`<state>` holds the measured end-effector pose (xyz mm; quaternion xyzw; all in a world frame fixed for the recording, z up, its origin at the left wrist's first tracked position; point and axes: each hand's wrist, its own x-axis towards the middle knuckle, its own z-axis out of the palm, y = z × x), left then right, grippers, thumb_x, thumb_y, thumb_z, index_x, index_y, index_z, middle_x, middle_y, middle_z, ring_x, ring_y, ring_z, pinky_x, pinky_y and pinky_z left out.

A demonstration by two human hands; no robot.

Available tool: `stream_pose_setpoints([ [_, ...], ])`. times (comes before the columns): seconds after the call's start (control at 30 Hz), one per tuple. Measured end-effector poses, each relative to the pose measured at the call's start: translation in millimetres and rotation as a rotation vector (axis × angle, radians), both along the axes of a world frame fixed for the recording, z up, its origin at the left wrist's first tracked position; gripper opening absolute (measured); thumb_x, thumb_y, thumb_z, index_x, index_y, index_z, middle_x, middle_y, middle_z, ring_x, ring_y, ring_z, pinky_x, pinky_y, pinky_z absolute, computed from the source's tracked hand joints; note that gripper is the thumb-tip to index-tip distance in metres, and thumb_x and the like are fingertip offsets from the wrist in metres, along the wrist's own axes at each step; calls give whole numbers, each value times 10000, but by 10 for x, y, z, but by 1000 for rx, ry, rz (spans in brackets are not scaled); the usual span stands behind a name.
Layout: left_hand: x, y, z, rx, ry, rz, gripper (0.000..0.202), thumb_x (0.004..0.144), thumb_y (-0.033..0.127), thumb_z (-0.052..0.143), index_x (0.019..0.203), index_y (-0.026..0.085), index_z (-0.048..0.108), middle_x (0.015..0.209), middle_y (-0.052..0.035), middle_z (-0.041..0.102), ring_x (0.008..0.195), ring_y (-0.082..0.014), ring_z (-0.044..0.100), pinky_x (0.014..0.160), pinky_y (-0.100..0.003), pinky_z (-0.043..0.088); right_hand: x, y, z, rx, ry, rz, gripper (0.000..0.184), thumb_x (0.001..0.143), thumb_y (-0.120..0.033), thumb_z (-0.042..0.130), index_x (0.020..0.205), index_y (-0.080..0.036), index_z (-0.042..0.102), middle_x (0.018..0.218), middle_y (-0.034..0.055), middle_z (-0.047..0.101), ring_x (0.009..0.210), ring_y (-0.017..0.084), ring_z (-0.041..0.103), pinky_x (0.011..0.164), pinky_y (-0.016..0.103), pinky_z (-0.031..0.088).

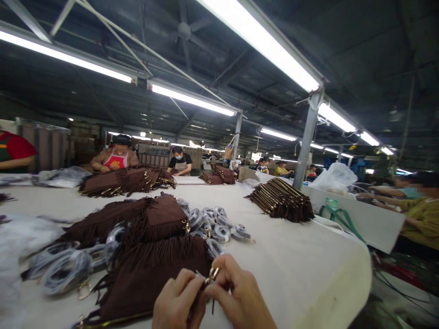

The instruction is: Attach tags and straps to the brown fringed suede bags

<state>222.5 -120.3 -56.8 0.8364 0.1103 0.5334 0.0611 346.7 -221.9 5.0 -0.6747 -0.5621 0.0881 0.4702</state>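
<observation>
My right hand (242, 292) pinches a small gold metal clasp (214, 273) between thumb and fingers. Close beside it, my left hand (178, 299) is closed on the near right corner of a dark brown fringed bag (154, 269), its fingertips meeting the clasp. A thin dark strip hangs below the fingertips. The bag lies flat on the table, with a gold zip along its near edge. My fingers partly cover the clasp and the bag's corner, so whether the two are joined I cannot tell.
Plastic-wrapped coiled straps (219, 224) lie beyond the bag, with more coils (66, 272) to the left. Brown fringed bags (164, 212) are stacked behind, and another pile (281, 198) is farther right. The white table (291, 265) has a rounded right edge. Several people work around.
</observation>
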Motion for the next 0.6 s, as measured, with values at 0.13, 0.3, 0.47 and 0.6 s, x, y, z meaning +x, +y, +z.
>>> stream_pose_setpoints([
  [0.13, -48, -13, -47, 214, 65, -20, 241, 928, 160, 459, 1129, 189, 589, 802, -38, 645, 644, -153, 596, 560, -271, 407, 65, -11, -101, -131, 287, 130, 385, 687, -257, 647, 1062, -170, 637, 569, -55, 561, 486, 124, 502, 483, 219, 401],
  [0.3, -40, -96, -130, 339, 117, 23, 202, 958, 141, 407, 964, 184, 604, 734, -16, 632, 601, -143, 569, 574, -299, 347, 138, -42, -427, -148, 425, 188, 347, 776, -473, 637, 883, -157, 731, 585, -10, 560, 512, 121, 482, 472, 221, 376],
  [0.47, 55, -130, -267, 396, 106, 60, 368, 999, 135, 267, 795, 185, 570, 642, -1, 568, 551, -144, 510, 570, -323, 278, 158, -39, -740, 41, 345, 90, 415, 783, -607, 654, 825, -209, 762, 868, 61, 623, 819, 211, 581, 746, 312, 470],
  [0.6, 97, -121, -363, 411, 114, 69, 405, 1014, 160, 227, 811, 179, 576, 662, -6, 568, 558, -143, 500, 577, -327, 260, 189, -10, -880, 45, 444, 106, 508, 733, -688, 659, 843, -204, 766, 928, 84, 643, 905, 250, 600, 836, 363, 470],
])
